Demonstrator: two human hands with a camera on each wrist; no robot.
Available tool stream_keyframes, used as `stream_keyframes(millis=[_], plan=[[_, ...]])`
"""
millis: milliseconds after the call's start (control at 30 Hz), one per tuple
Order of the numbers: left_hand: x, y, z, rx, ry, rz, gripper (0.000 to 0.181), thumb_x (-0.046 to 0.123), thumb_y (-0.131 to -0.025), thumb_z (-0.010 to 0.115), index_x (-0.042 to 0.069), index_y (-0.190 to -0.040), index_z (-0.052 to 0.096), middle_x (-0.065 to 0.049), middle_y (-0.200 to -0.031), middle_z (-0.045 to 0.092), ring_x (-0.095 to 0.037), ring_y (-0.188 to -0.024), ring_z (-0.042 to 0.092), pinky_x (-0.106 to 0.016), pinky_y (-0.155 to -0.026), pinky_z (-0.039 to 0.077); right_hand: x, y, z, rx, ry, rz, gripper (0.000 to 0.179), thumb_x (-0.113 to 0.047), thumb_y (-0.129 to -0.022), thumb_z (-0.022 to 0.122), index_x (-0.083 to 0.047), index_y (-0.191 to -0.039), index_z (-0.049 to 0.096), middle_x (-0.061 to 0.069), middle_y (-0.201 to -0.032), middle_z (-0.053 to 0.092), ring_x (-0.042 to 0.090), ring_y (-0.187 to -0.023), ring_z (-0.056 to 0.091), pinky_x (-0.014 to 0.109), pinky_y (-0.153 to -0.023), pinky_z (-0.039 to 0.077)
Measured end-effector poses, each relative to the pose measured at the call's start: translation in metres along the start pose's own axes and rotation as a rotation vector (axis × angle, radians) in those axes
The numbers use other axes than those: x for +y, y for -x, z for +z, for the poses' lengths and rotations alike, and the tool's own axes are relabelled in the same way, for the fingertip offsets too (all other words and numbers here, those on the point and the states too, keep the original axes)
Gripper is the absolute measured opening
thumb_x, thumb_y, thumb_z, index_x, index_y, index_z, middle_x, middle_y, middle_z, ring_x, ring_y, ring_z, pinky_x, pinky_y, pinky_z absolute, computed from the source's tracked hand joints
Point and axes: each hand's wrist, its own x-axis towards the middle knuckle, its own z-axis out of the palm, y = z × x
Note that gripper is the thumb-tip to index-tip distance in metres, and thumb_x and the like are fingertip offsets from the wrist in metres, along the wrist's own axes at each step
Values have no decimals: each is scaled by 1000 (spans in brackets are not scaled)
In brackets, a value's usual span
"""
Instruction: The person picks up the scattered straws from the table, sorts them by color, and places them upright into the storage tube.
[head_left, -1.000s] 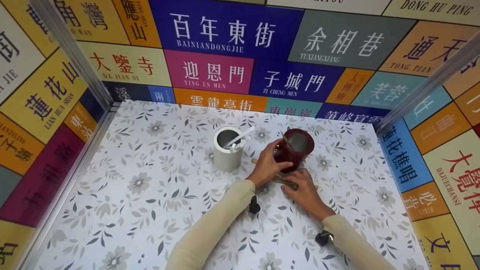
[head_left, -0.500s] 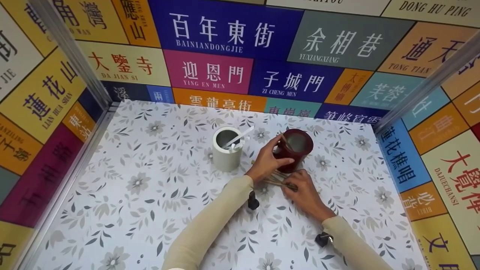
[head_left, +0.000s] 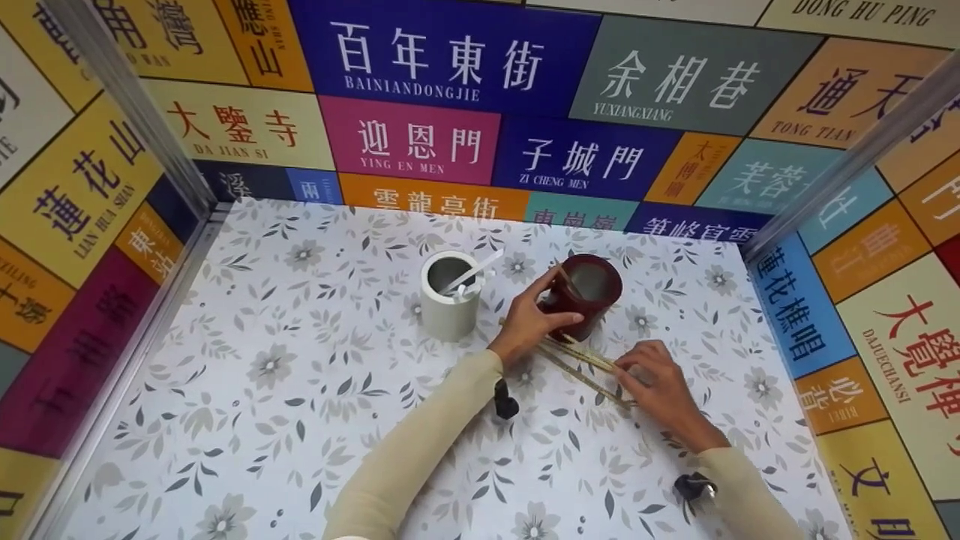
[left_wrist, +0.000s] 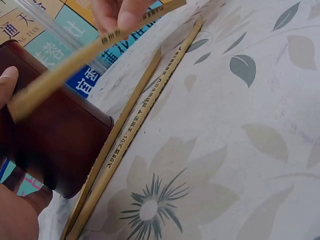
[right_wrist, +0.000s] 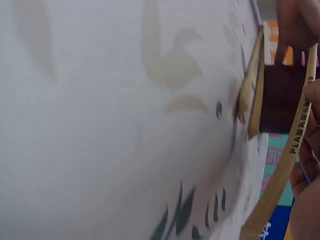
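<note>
My left hand (head_left: 534,319) grips the dark red cylindrical cup (head_left: 594,316) from its left side, thumb towards me. A thin tan stick (head_left: 562,273) leans at the cup's rim. My right hand (head_left: 660,384) pinches one tan printed straw (right_wrist: 295,142) between thumb and fingers, just right of the cup. In the left wrist view that held straw slants across the front of the cup, above the table. Below it, two more tan straws (left_wrist: 142,107) with dark lettering lie side by side on the tabletop along the cup's base.
Left of the red cup stands a pale grey-white cup (head_left: 451,319) with white sticks (head_left: 480,271) poking out of it. A white floral cloth (head_left: 285,435) covers the table. Colourful sign-printed panels (head_left: 420,142) enclose it at the back and sides.
My right hand has moved right and slightly down, away from the cup, drawing the pinched straw along. The tan straws show more fully now. My left hand still grips the red cup.
</note>
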Motion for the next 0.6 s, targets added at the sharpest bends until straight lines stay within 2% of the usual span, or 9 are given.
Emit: stream_keyframes(millis=[100, 200, 333, 500, 600], plan=[[-1, 0, 1, 9, -9, 5, 98, 33, -86, 98, 42, -169, 46, 1, -159, 61, -13, -146, 54, -34, -120, 47, -8, -3, -11, 32, 0, -27, 32, 27, -74, 83, 1, -92, 77, 14, -90, 72, 40, -97, 57, 21, -100, 42], [-2, 0, 1, 9, -9, 10, 99, 32, -86, 98, 40, -169, 45, 0, -160, 60, -13, -147, 53, -35, -120, 46, -26, -14, -19, 70, -41, -16, 30, 30, -77, 78, 6, -95, 76, 18, -90, 70, 39, -97, 57, 24, -99, 44], [-2, 1, 1, 2, -1, 8, 99, 32, -87, 97, 35, -171, 43, 0, -161, 59, -15, -147, 53, -39, -120, 49, -44, -31, -28, 145, -119, 65, 23, 30, -84, 72, 13, -99, 75, 26, -95, 68, 27, -103, 60, 22, -100, 46], [-1, 1, 1, 7, -3, -13, 99, 34, -87, 97, 45, -169, 44, 3, -161, 59, -14, -145, 55, -39, -119, 49, -52, -54, -36, 223, -203, 179, 15, 27, -91, 68, 19, -102, 73, 30, -102, 66, 15, -108, 64, 20, -102, 49], [-2, 1, 1, 8, -7, -21, 99, 33, -87, 97, 48, -168, 43, 4, -162, 57, -14, -146, 54, -36, -119, 48, -48, -71, -41, 275, -248, 203, 13, 25, -93, 68, 19, -102, 73, 27, -103, 68, 14, -107, 66, 22, -102, 51]])
